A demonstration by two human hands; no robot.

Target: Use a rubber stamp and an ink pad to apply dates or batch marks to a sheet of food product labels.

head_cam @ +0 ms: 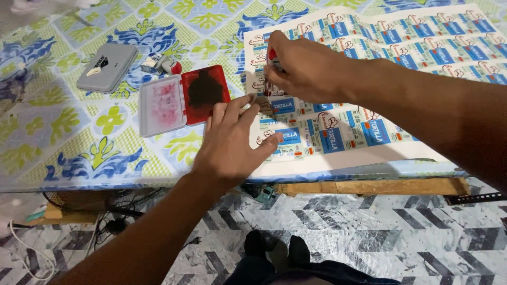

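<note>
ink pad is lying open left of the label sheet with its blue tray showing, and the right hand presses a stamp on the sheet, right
Not quite: the head view shows the open ink pad has a red tray, not blue. The rest holds: it lies left of the label sheet, and the right hand presses a stamp on the sheet.

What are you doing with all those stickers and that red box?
A person is pressing a small red-topped stamp with the right hand onto a big printed sheet of labels. The left hand lies flat on the sheet's near corner. Beside the sheet, an open red ink pad sits on the flowered tablecloth, with a closed grey case farther off.
</note>
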